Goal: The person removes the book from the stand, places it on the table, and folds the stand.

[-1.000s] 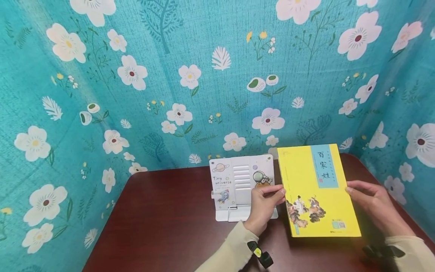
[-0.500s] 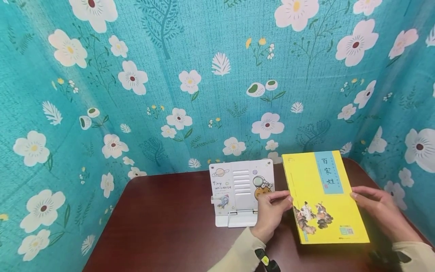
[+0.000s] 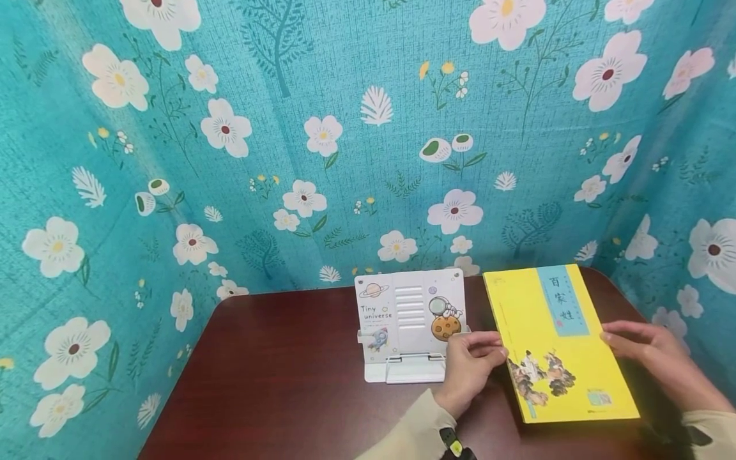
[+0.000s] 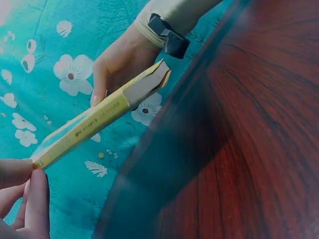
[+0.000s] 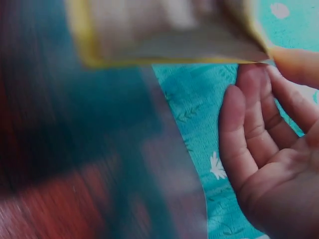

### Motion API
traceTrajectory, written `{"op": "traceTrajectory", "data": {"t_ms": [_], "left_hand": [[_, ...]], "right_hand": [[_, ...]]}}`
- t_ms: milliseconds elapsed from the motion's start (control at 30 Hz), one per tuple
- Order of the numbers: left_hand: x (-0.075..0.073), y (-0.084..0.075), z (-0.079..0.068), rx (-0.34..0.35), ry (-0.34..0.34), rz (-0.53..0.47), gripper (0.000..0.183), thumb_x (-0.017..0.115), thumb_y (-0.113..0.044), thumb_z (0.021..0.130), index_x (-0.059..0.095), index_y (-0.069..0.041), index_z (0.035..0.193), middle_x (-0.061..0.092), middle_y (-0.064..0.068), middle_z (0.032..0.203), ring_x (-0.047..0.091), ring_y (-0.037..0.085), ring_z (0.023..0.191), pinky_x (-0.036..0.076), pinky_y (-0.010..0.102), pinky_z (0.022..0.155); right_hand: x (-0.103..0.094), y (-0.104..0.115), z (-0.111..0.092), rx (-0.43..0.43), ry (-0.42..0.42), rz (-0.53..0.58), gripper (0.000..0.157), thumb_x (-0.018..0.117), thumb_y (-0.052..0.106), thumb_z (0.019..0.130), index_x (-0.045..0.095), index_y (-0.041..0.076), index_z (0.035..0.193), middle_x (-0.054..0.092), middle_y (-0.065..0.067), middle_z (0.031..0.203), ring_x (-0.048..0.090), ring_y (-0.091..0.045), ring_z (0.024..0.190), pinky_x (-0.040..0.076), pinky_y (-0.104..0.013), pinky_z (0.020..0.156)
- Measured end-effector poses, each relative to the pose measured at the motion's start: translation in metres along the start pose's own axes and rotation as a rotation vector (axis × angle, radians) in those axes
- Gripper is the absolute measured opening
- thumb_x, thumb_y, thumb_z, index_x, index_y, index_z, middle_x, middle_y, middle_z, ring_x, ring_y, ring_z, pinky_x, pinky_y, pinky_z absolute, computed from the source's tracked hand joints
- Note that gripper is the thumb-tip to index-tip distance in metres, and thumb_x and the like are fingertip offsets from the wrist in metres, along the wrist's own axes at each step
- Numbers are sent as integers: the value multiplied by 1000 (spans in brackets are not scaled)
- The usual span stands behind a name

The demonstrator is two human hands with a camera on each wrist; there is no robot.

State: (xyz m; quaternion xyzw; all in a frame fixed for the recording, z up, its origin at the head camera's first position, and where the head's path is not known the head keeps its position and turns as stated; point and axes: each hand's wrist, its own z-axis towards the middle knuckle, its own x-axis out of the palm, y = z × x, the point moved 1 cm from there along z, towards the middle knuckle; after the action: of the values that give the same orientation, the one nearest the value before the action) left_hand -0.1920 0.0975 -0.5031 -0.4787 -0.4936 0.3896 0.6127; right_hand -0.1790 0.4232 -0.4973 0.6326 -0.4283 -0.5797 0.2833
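Observation:
A yellow paperback book with a blue title panel is held above the right part of the table, its front cover up and slightly turned. My left hand pinches its left edge, the spine side, between thumb and fingers. On the opposite edge, my right hand pinches the book near mid-height. The left wrist view shows the book's spine running away from the left fingertips. In the right wrist view, thumb and fingers meet at the blurred book's page edge.
A white folding book stand with space drawings stands on the dark red table, left of the book and just behind my left hand. A teal floral curtain hangs around the back and sides.
Both hands have carried the book to the right and nearer to me, and it has turned a little counterclockwise. The stand has stayed in place, now less covered by the left hand.

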Motion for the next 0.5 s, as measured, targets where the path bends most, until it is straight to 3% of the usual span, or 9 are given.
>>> {"op": "traceTrajectory", "data": {"t_ms": [167, 367, 500], "left_hand": [[1, 3, -1, -31, 2, 34, 22, 78, 8, 83, 80, -1, 102, 80, 9, 94, 72, 1, 79, 61, 17, 75], [4, 7, -1, -79, -1, 77, 21, 79, 8, 81, 81, -6, 97, 79, 0, 87, 72, 0, 74, 60, 16, 70], [6, 9, 0, -111, 7, 76, 21, 79, 9, 81, 81, -5, 96, 78, -1, 84, 72, 2, 72, 60, 18, 68]], "right_hand": [[-4, -7, 5, 10, 35, -71, 32, 63, 26, 104, 72, -2, 117, 76, 15, 89, 70, -7, 77, 54, -23, 68], [-6, -12, 9, 42, 81, -117, 52, 63, 29, 105, 60, -17, 128, 80, 1, 95, 73, -11, 80, 52, -24, 70], [-8, -13, 11, 68, 103, -135, 57, 62, 30, 105, 56, -20, 132, 80, -5, 98, 74, -13, 81, 52, -27, 71]]}}
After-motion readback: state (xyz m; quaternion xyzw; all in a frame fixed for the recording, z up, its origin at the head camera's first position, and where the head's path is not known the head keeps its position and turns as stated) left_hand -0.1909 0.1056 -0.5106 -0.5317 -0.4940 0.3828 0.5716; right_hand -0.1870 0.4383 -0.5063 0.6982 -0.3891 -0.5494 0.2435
